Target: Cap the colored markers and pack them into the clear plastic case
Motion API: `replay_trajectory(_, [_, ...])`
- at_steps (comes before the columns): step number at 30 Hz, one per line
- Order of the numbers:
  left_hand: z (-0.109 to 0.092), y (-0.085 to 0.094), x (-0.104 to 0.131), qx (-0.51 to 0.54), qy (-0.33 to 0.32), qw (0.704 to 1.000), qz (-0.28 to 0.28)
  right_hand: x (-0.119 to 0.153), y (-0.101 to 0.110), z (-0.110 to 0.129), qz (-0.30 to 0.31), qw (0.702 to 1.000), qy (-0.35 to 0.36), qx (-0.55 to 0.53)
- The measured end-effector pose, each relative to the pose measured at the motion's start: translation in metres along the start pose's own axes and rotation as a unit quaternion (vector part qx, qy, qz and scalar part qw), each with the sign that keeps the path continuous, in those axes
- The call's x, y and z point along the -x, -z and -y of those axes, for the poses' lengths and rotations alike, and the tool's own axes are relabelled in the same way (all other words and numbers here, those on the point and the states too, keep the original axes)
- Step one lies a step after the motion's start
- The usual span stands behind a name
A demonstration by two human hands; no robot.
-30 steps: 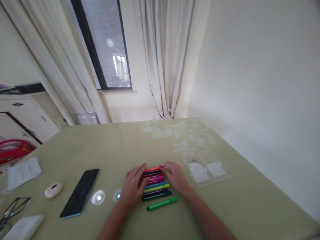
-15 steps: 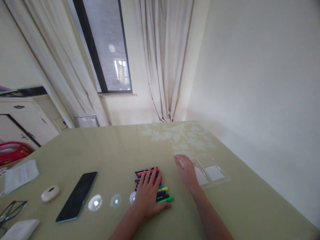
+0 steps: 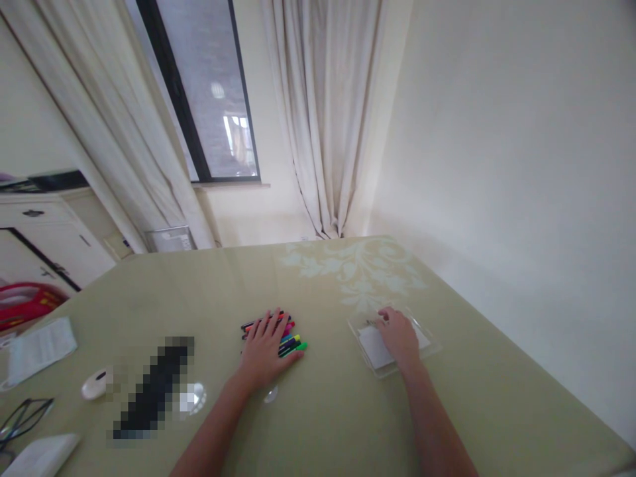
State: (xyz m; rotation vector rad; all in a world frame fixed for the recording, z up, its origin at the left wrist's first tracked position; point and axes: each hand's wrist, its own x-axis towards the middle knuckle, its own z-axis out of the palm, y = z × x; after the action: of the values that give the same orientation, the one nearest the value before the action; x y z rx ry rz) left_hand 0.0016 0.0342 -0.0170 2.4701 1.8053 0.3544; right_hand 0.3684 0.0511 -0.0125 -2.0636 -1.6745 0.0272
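My left hand (image 3: 265, 350) lies palm down with fingers spread over a row of coloured markers (image 3: 293, 344). Its palm and fingers hide part of the row; black, red, pink, blue, yellow and green ends stick out around it. To the right, my right hand (image 3: 400, 336) is on a clear plastic case (image 3: 381, 372) that lies flat and shows white panels (image 3: 375, 348). The fingers of this hand are curled in at the middle of the case, closed on it, and the hand covers part of it.
On the left of the green table (image 3: 328, 430) lie a pixelated dark phone (image 3: 155, 391), a white rounded object (image 3: 95, 384), a face mask (image 3: 42, 351), glasses (image 3: 27, 419) and a white box-like object (image 3: 42, 457). A wall (image 3: 521, 199) borders the right side.
My left hand and the markers have slid left and away from me. My right hand has moved right onto the plastic case, which now lies a little further left.
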Motion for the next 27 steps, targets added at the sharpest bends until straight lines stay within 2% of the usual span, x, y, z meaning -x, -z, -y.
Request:
replay_trajectory(6, [0.019, 0.009, 0.013, -0.037, 0.067, 0.997, 0.021, 0.011, -0.007, 0.037, 0.063, 0.994, 0.036, -0.08])
replay_trajectory(10, [0.022, 0.007, 0.025, -0.039, 0.07, 0.997, 0.0, 0.021, -0.014, 0.059, 0.078, 0.986, 0.068, -0.13])
replay_trajectory(14, [0.022, 0.004, 0.031, -0.03, 0.063, 0.997, -0.027, 0.026, -0.018, 0.069, 0.076, 0.982, 0.084, -0.152])
replay_trajectory(17, [0.021, 0.005, 0.031, -0.015, 0.042, 0.997, -0.061, 0.027, -0.02, 0.07, 0.075, 0.98, 0.085, -0.163])
replay_trajectory(21, [0.017, 0.011, 0.029, 0.031, -0.022, 0.993, -0.11, 0.027, -0.02, 0.07, 0.068, 0.976, 0.09, -0.185])
replay_trajectory(27, [0.008, 0.013, 0.026, 0.088, -0.09, 0.985, -0.118, 0.028, -0.016, 0.076, 0.071, 0.978, 0.106, -0.163])
